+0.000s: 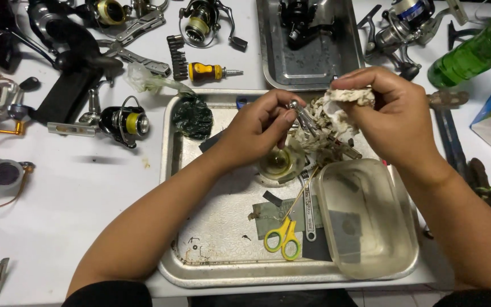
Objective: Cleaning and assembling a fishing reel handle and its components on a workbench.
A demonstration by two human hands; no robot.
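My left hand [259, 128] pinches a small shiny metal part [301, 116] above a steel tray [173, 170]. Pressed against that part is a dirty crumpled tissue [345, 96], gripped by my right hand [393, 116]. Both hands hover over the tray's far middle, above a small round dish of yellowish liquid [275, 163]. More soiled tissue [313, 136] lies under the hands.
In the tray lie yellow-handled scissors [282, 239], a small wrench [309, 207], a clear plastic box [367, 219] and a dark green rag [193, 116]. Several fishing reels [123, 122], a screwdriver handle [206, 71], a second tray [308, 57] and a green bottle [475, 51] surround it.
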